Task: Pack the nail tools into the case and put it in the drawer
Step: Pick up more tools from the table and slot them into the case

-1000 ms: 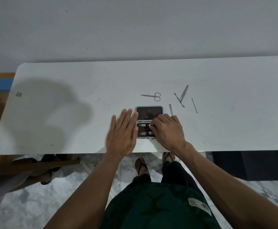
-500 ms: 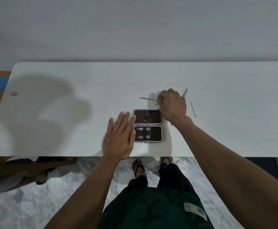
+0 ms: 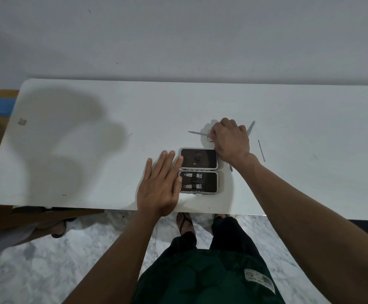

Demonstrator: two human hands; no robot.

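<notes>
At the case's twelve o'clock, my right hand [image 3: 230,141] is pinching the scissors [image 3: 200,134] by their loops on the bench [image 3: 91,150]. My left hand [image 3: 160,185] is lying flat, fingers spread, touching the open case [image 3: 199,171] at its nine o'clock. Two clippers [image 3: 192,180] are sitting in its near half.

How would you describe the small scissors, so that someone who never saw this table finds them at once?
On the white table, find the open case near the front edge. Just beyond it, the right hand touches the scissors. Unlike the straight tools nearby, they have ring handles, and their thin blades point left.
</notes>
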